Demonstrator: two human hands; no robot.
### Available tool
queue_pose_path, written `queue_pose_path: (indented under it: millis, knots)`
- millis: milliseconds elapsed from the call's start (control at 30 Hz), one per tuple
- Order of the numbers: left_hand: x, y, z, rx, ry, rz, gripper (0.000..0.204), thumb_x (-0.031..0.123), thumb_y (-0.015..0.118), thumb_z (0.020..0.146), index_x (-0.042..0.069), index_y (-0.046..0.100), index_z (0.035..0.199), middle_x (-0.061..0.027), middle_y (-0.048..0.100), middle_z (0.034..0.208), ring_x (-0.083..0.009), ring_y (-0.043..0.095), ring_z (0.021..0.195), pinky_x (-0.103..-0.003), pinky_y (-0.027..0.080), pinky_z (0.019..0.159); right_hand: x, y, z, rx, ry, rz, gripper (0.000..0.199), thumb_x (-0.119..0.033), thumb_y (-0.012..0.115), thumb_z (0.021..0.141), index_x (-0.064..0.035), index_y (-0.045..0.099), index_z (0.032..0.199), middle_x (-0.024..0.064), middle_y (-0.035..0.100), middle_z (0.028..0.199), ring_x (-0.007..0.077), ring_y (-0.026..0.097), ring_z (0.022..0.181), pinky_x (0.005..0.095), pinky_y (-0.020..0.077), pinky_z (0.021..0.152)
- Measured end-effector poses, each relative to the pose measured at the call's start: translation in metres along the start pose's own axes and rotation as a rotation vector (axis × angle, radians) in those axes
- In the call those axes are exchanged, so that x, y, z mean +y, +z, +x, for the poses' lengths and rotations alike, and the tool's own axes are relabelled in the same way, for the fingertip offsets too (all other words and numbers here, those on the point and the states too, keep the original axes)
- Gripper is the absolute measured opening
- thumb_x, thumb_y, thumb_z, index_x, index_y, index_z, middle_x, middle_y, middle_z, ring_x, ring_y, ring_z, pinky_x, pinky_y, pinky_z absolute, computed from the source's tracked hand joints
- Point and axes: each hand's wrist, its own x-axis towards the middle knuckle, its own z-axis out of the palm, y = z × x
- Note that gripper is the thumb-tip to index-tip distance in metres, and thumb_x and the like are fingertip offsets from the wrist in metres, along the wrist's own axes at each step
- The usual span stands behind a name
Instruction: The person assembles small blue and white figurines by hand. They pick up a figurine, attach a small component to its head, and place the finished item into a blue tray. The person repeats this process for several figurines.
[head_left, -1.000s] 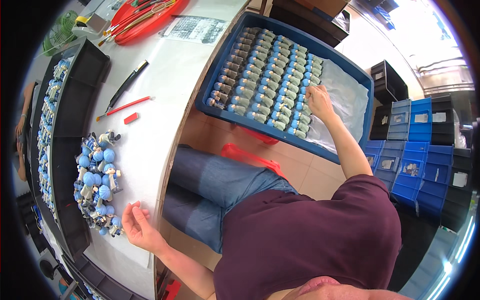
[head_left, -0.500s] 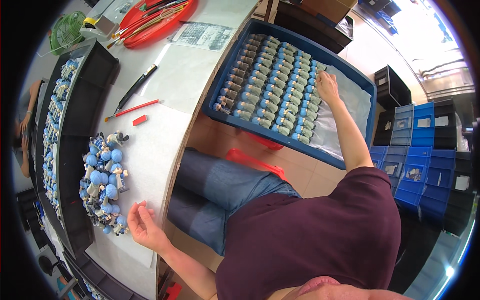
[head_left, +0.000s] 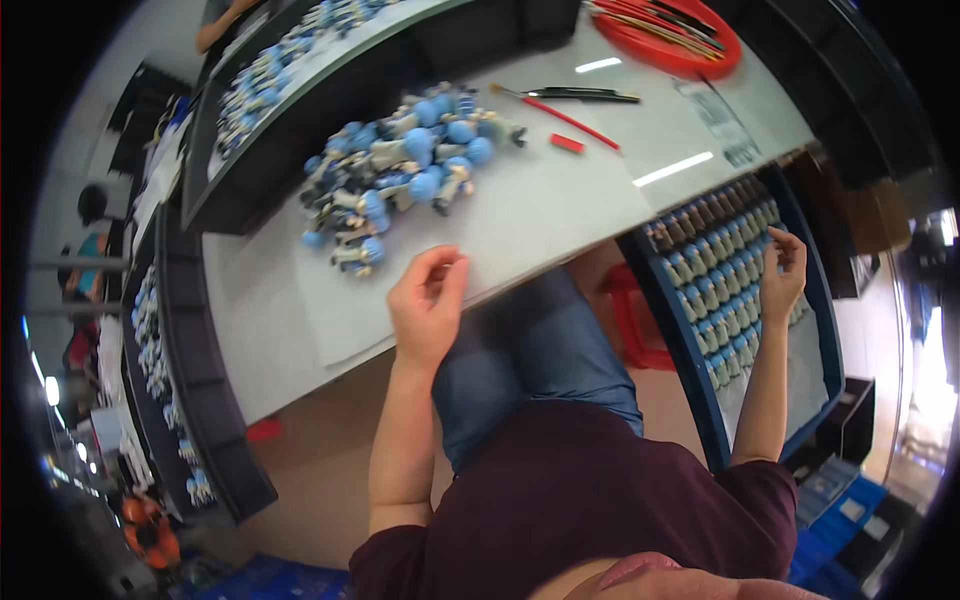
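A pile of small blue-haired figurines (head_left: 420,148) lies on the white table top, several of them overlapping. Just in front of it hovers my left hand (head_left: 425,310), its fingers loosely curled, thumb a little apart, nothing visible in it. At the right a deep blue tray (head_left: 690,375) holds rows of similar figurines (head_left: 722,290), lying side by side on a white sheet. Above its far right part is my right hand (head_left: 785,275), fingers bent and apart, with no figurine visible in it. Motion blurs both hands slightly.
Black bins (head_left: 400,75) with more figurines border the table's far and left sides. A black pen-like tool (head_left: 580,94), a red-handled brush (head_left: 570,118) and a red block (head_left: 566,143) lie beyond the pile. Farther right sits a red dish (head_left: 665,35) of brushes.
My view has swung left toward the table. My right hand has come away from the figurine row it was touching, fingers loosened. My left hand stays beside the pile, fingers more curled.
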Motion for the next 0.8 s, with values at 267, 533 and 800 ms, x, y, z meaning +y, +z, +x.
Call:
queue_pose_path:
  millis: [267, 533, 800]
  knots:
    - [0.025, -0.008, -0.004, -0.082, 0.231, 0.214, 0.015, 0.002, 0.061, 0.081, -0.001, 0.061, 0.096, -0.0083, 0.065, 0.083, -0.0115, 0.060, 0.071, -0.024, 0.049, 0.065, -0.207, 0.160, 0.010, -0.399, -0.501, 0.364, 0.025, 0.001, 0.061, 0.072, -0.0031, 0.059, 0.097, 0.0142, 0.061, 0.094, 0.0281, 0.061, 0.084, 0.0323, 0.0480, 0.069]
    - [0.013, -0.047, -0.016, -0.022, 0.174, 0.077, 0.014, 0.002, 0.059, 0.084, -0.003, 0.060, 0.097, -0.0092, 0.065, 0.088, -0.0122, 0.061, 0.078, -0.024, 0.049, 0.070, -0.211, 0.204, 0.034, -0.423, -0.376, 0.082, 0.027, -0.006, 0.065, 0.072, -0.0008, 0.061, 0.099, 0.0152, 0.065, 0.082, 0.0273, 0.064, 0.074, 0.0334, 0.0501, 0.071]
    - [0.012, -0.048, -0.001, -0.073, -0.197, -0.505, 0.025, 0.013, 0.054, 0.090, -0.001, 0.058, 0.110, -0.0074, 0.064, 0.092, -0.0098, 0.059, 0.077, -0.023, 0.049, 0.071, -0.249, 0.163, -0.062, -0.279, -0.601, 0.393, 0.030, 0.011, 0.063, 0.065, -0.0026, 0.063, 0.092, 0.0137, 0.062, 0.089, 0.0235, 0.063, 0.077, 0.0304, 0.0515, 0.065]
